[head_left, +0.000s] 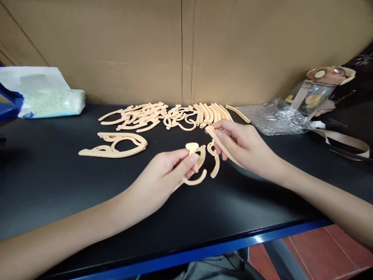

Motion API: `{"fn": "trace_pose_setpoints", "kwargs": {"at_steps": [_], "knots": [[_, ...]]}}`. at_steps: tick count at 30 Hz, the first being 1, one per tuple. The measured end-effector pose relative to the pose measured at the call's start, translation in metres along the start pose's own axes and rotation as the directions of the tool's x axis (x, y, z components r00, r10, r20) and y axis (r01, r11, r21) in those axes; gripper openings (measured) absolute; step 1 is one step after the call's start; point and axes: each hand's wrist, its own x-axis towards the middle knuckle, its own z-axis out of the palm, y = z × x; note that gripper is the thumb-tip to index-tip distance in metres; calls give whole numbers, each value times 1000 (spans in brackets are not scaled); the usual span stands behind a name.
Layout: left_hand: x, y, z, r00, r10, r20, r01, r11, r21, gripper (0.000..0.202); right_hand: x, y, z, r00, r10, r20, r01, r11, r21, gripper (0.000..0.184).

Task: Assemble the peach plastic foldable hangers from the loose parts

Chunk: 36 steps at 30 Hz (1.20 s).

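From where I stand, the left hand (pixel 171 167) pinches a hook (pixel 196 182) between thumb and fingers, its flat end up. The right hand (pixel 241 140) grips a strip (pixel 220 146) near its upper end; the two pieces are apart, above the black table (pixel 96 198). A loose curved piece (pixel 215 168) lies just beneath. A folded hanger (pixel 116 154) rests to the left; behind are a jumbled pile (pixel 142 116) and a row of strips (pixel 214 112).
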Motion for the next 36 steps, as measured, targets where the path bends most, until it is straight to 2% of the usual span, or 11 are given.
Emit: {"fn": "trace_pose_setpoints", "kwargs": {"at_steps": [3, 6, 8, 10, 14, 19, 22, 24, 28, 33, 36], "knots": [[5, 2, -4, 998, -58, -20, 56, 994, -89, 42, 5, 5, -4, 987, 161, -13, -142, 907, 397, 29], [6, 5, -7, 998, -69, -5, 67, 989, -130, 42, 6, 6, -3, 958, 287, 20, -242, 769, 592, 28], [4, 6, -9, 999, -33, 29, 38, 981, -191, 41, 6, 5, -2, 945, 323, 55, -275, 690, 670, 17], [2, 6, -10, 996, -2, 86, 26, 960, -280, 41, 4, 4, -1, 949, 309, 69, -266, 659, 703, 9], [1, 3, -11, 986, -50, 157, 108, 917, -384, 41, 2, 6, 2, 969, 247, 14, -193, 719, 667, 8], [3, 3, -12, 971, -165, 173, 219, 902, -372, 42, -1, 6, 3, 990, 137, 14, -124, 847, 517, 9], [3, 5, -10, 962, -184, 200, 249, 892, -377, 42, -4, 4, 3, 999, -47, -8, 47, 945, 325, 11], [4, 7, -9, 957, -175, 229, 256, 882, -396, 42, -7, 2, 2, 982, -188, -34, 191, 959, 208, 15], [4, 7, -8, 943, -151, 297, 263, 884, -386, 43, -11, -1, 5, 895, -445, 32, 445, 895, 9, 40], [1, 5, -7, 910, -131, 394, 264, 916, -302, 45, -13, -7, 7, 776, -620, 112, 606, 685, -405, 25], [1, 6, -7, 904, -155, 399, 284, 914, -289, 47, -14, -7, 4, 744, -658, 115, 613, 604, -510, 18]]}}
